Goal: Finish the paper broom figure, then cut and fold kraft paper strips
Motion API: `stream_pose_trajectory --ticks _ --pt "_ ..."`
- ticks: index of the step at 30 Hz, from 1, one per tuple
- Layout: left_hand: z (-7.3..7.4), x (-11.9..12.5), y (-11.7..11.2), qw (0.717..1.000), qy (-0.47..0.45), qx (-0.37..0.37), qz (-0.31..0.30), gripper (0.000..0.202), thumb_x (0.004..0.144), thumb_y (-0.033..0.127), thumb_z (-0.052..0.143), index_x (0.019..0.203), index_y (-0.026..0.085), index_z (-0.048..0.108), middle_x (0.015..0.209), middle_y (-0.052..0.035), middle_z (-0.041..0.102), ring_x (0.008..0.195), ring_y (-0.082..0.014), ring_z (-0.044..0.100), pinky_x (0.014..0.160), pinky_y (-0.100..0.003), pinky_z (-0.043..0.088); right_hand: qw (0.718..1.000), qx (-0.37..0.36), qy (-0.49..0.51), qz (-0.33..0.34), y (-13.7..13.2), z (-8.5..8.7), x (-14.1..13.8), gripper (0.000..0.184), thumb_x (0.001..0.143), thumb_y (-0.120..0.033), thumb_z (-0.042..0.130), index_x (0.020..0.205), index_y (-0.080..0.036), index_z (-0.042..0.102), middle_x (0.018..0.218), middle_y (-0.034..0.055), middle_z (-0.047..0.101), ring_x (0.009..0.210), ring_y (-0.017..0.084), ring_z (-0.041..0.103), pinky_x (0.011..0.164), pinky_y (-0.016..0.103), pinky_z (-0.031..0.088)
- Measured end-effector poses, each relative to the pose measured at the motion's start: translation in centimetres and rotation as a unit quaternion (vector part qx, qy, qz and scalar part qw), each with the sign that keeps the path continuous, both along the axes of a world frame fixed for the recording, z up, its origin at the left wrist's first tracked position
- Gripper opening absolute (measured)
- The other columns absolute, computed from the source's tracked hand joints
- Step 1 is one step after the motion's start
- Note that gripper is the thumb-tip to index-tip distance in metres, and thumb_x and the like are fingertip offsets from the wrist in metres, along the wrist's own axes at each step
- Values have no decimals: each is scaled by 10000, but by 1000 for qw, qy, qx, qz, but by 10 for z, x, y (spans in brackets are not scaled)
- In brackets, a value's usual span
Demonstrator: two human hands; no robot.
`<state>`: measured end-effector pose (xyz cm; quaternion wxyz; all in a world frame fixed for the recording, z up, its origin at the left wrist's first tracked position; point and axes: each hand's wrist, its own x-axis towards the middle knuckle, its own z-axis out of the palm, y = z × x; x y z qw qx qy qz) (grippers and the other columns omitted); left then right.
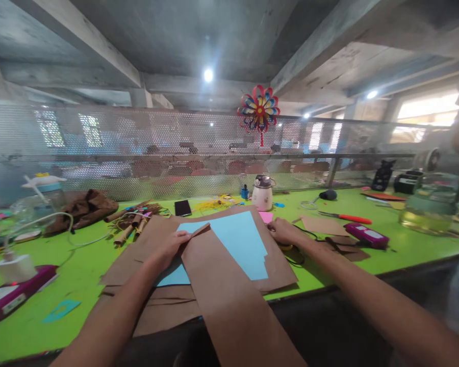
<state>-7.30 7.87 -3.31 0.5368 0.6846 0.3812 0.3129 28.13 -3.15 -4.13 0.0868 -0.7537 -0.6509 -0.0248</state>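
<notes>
My left hand (178,242) pinches the folded top end of a long brown paper strip (229,285), which slants down past the table's front edge. Beneath the strip lie a light blue paper sheet (245,244) with a stepped lower right corner and larger brown paper sheets (132,250). At the right border of the brown sheets, beside a pink paper piece (266,217), my right hand (281,231) has its fingers closed together. What they hold, if anything, is too small to tell. A dark cord (298,261) lies just below that hand.
Rolled brown paper tubes (128,232), a black phone (182,207) and a white bottle (262,196) stand behind the sheets. Red-handled scissors (354,219), a purple power strip (367,235) and a glass jug (428,209) are on the right. Another purple power strip (34,280) lies left.
</notes>
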Motion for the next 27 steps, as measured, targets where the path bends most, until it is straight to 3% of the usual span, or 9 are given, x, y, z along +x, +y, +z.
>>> stream_pose_trajectory --ticks 13,19,24,27 --pt "13 6 -15 997 49 51 28 293 616 453 582 592 171 506 576 11 474 554 -122 399 550 -253 293 997 -10 -23 -74 3 -3 -22 309 892 -342 505 1153 -179 534 1172 78 550 983 193 566 831 410 481" --pt "11 4 -13 999 38 36 11 300 634 458 592 620 164 537 608 -3 512 567 -127 431 553 -252 303 997 6 -28 -73 -9 -9 -15 367 940 -303 325 1221 -234 552 1096 131 597 985 262 536 820 370 398" --pt "7 4 -11 999 24 19 18 285 615 434 602 661 159 543 626 -20 541 579 -139 454 560 -261 312 989 23 -30 -140 -14 -14 -6 429 870 -420 415 1246 -259 544 1087 144 593 1005 309 520 811 400 375" --pt "5 4 -10 999 30 23 16 292 608 436 595 691 160 552 661 -25 556 610 -151 472 587 -269 325 978 34 -36 -202 -18 -14 10 453 815 -393 474 1227 -225 554 1114 163 567 1051 358 489 783 441 392"
